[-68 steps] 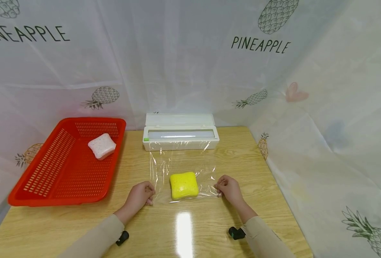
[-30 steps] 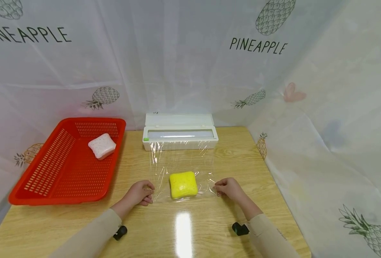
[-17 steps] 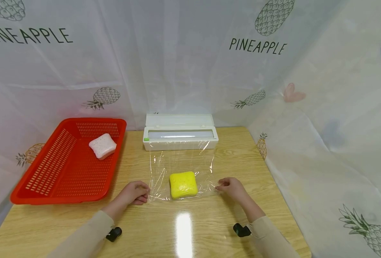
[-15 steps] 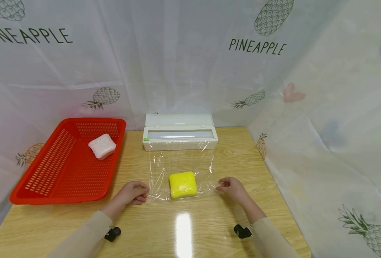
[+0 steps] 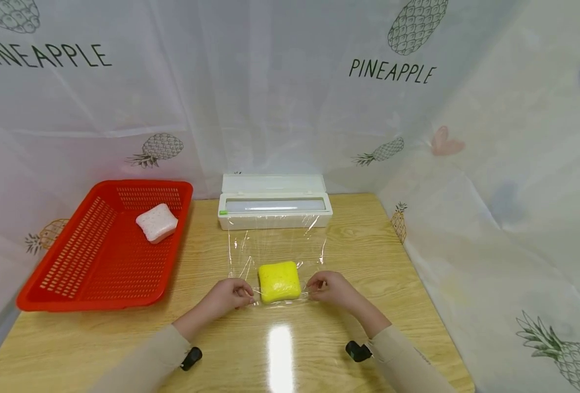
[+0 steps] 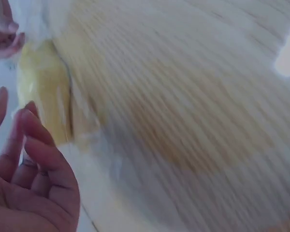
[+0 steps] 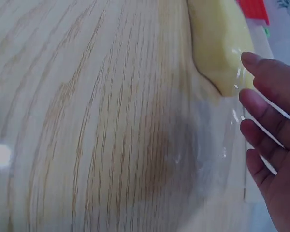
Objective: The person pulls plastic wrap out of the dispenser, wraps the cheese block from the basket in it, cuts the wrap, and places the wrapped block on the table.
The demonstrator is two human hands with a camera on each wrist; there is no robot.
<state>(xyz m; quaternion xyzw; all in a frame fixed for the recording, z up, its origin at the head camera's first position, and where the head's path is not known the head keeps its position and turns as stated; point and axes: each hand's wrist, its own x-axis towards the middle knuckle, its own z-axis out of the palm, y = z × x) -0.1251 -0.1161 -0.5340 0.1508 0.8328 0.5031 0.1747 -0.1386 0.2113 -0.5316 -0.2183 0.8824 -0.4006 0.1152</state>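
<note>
A yellow sponge [image 5: 279, 282] lies on the wooden table under a sheet of clear plastic wrap [image 5: 280, 243]. The wrap runs back to a white cling-film dispenser [image 5: 275, 221] whose lid is raised. Close to the sponge's left side is my left hand [image 5: 228, 295], its fingers loosely bent in the left wrist view. My right hand [image 5: 334, 288] is at the sponge's right side; the right wrist view has its fingers [image 7: 268, 116] spread and relaxed beside the film. Neither hand visibly pinches the wrap, though its clear edges are hard to make out.
To the left stands a red perforated basket [image 5: 113, 273] with a white speckled sponge [image 5: 156, 222] inside. A pineapple-print curtain [image 5: 270, 98] hangs behind and along the right side of the table [image 5: 368, 234].
Both hands have moved inward from the wrap's outer corners to beside the yellow sponge. Earlier they held the film's edges out to the sides. Sponge and dispenser stay in place.
</note>
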